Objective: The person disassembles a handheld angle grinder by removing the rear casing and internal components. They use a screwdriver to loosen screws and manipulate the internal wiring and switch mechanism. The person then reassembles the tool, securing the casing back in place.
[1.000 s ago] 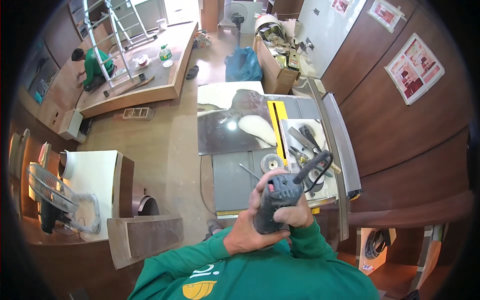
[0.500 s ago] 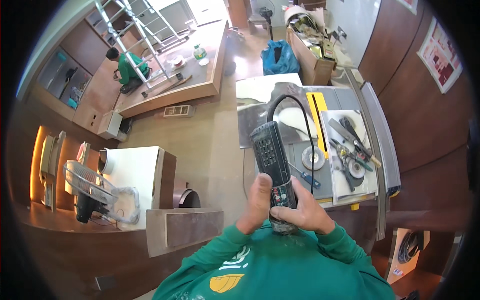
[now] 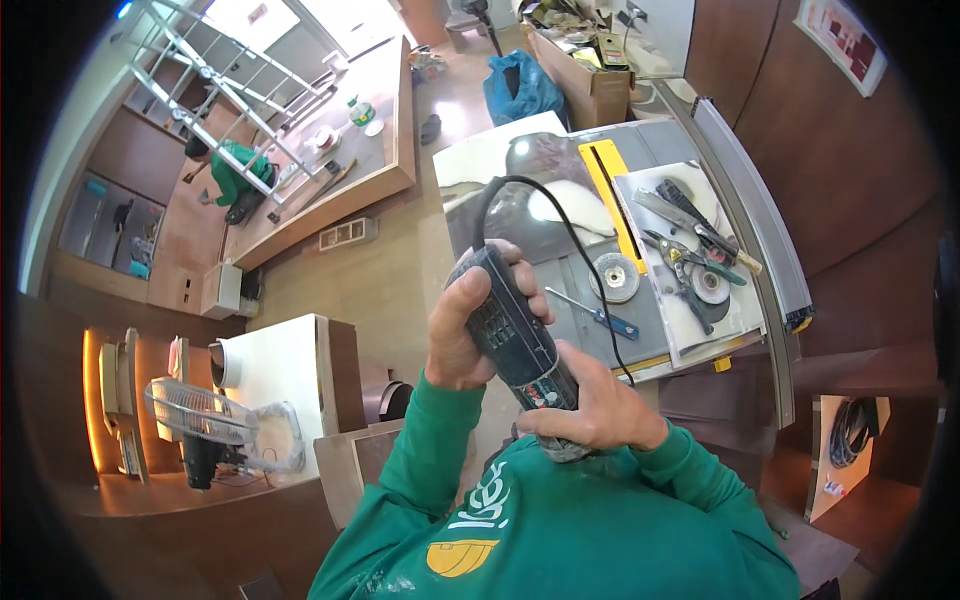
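I hold a dusty black angle grinder [image 3: 512,345] slantwise before my chest, its cord end pointing away from me. My left hand [image 3: 458,315] wraps round the rear of its body, fingers showing on the far side. With my right hand [image 3: 598,400] I grip the front end near my shirt; the tool's tip is partly hidden there. A black cord [image 3: 560,205] loops from the rear over the saw table [image 3: 668,145]. On that table, beyond my right hand, lie a round abrasive disc [image 3: 614,278], a blue-handled screwdriver [image 3: 612,319] and a board with snips [image 3: 672,252] and several other tools.
A yellow slotted insert [image 3: 612,195] crosses the table. Behind it are a blue bag [image 3: 520,90] and a full carton [image 3: 590,95]. At left stand a fan [image 3: 203,412] and a white-topped cabinet [image 3: 285,365]. Far left, a person in green [image 3: 237,175] crouches behind a ladder [image 3: 215,85].
My left hand has shifted from beside the grinder's front to its rear body. The grinder now tilts further to the left. The view has swung slightly, and my right hand still grips the front end.
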Tool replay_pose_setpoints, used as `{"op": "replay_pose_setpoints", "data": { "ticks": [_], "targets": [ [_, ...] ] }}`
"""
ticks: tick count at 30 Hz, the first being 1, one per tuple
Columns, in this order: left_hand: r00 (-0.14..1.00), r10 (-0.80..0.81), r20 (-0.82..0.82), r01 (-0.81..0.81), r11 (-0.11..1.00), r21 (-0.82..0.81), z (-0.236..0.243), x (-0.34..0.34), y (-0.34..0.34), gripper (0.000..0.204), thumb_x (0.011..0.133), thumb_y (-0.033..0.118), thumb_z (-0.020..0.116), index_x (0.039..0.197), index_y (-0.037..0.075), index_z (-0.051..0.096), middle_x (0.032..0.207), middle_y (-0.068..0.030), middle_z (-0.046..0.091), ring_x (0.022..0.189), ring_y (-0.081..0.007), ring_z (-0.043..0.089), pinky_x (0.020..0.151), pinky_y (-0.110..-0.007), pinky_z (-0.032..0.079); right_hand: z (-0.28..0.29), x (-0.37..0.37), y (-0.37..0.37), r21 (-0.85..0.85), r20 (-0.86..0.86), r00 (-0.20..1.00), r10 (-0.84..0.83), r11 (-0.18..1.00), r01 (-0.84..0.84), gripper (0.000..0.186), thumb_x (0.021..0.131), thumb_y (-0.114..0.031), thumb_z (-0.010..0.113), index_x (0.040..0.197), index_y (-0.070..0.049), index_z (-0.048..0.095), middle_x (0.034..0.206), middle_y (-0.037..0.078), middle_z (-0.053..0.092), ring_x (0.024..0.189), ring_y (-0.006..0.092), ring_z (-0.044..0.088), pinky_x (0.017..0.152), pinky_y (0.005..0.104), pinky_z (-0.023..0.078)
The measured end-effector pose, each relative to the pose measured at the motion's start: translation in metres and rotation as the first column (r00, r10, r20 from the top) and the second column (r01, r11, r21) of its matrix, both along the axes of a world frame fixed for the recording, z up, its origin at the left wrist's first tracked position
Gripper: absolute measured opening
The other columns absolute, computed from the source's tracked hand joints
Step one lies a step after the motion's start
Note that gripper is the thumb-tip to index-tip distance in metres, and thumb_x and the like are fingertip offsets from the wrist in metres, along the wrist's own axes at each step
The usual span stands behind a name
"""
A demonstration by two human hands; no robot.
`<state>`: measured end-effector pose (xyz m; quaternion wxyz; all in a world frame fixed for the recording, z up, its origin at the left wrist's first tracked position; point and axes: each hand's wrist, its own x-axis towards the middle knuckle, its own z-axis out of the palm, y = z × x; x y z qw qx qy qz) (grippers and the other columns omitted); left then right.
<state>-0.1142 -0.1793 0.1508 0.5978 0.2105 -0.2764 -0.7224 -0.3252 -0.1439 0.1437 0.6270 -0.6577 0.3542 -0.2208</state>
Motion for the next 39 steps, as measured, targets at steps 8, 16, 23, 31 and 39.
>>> {"op": "replay_pose_setpoints", "data": {
  "ticks": [8, 16, 23, 31, 39],
  "targets": [
    [0.998, -0.001, 0.056, 0.009, 0.990, -0.144, 0.022, -0.018, -0.015, 0.052, 0.093, 0.032, 0.074, 0.130, 0.003, 0.054, 0.098, -0.0154, 0.068, 0.084, -0.0279, 0.074, 0.076, -0.041, 0.064, -0.015, -0.010, -0.008, -0.065, 0.193, 0.981, 0.015, 0.998, -0.003, 0.084, 0.083, -0.045, 0.091, 0.141, 0.002, 0.054, 0.112, 0.027, 0.074, 0.106, 0.0421, 0.075, 0.094, 0.0482, 0.056],
    [0.935, 0.146, 0.323, -0.119, 0.988, -0.102, 0.042, -0.028, -0.016, 0.061, 0.092, 0.038, 0.071, 0.136, 0.001, 0.049, 0.097, -0.0169, 0.066, 0.079, -0.0290, 0.073, 0.071, -0.042, 0.064, 0.012, -0.004, 0.007, -0.030, 0.089, 0.985, -0.149, 0.988, 0.152, 0.073, 0.084, -0.035, 0.091, 0.134, 0.002, 0.054, 0.109, 0.026, 0.074, 0.102, 0.0420, 0.076, 0.089, 0.0467, 0.058],
    [0.963, 0.172, 0.210, -0.152, 0.982, -0.109, 0.066, -0.033, -0.012, 0.053, 0.092, 0.029, 0.072, 0.133, 0.000, 0.054, 0.094, -0.0166, 0.068, 0.079, -0.0266, 0.074, 0.073, -0.040, 0.065, 0.026, -0.012, 0.002, 0.006, 0.093, 0.994, -0.054, 0.999, 0.053, 0.073, 0.084, -0.034, 0.091, 0.135, 0.002, 0.052, 0.109, 0.026, 0.074, 0.102, 0.0407, 0.076, 0.089, 0.0478, 0.057],
    [0.899, 0.115, 0.423, -0.102, 0.993, -0.053, 0.089, -0.036, -0.025, 0.059, 0.090, 0.038, 0.070, 0.132, 0.000, 0.052, 0.095, -0.0167, 0.066, 0.076, -0.0281, 0.073, 0.068, -0.041, 0.065, 0.018, -0.018, -0.007, 0.214, 0.330, 0.944, 0.018, 0.972, -0.093, 0.076, 0.084, -0.034, 0.091, 0.137, 0.002, 0.052, 0.114, 0.026, 0.073, 0.106, 0.0362, 0.075, 0.093, 0.0455, 0.056],
    [0.959, 0.158, 0.235, -0.137, 0.985, -0.103, 0.070, -0.039, -0.017, 0.059, 0.089, 0.033, 0.073, 0.134, 0.000, 0.054, 0.094, -0.0173, 0.067, 0.077, -0.0280, 0.075, 0.069, -0.039, 0.065, 0.024, -0.018, 0.008, 0.032, 0.133, 0.990, -0.050, 0.998, 0.047, 0.074, 0.086, -0.040, 0.089, 0.135, 0.002, 0.054, 0.115, 0.025, 0.072, 0.106, 0.0379, 0.074, 0.093, 0.0465, 0.055]
  ]
}}
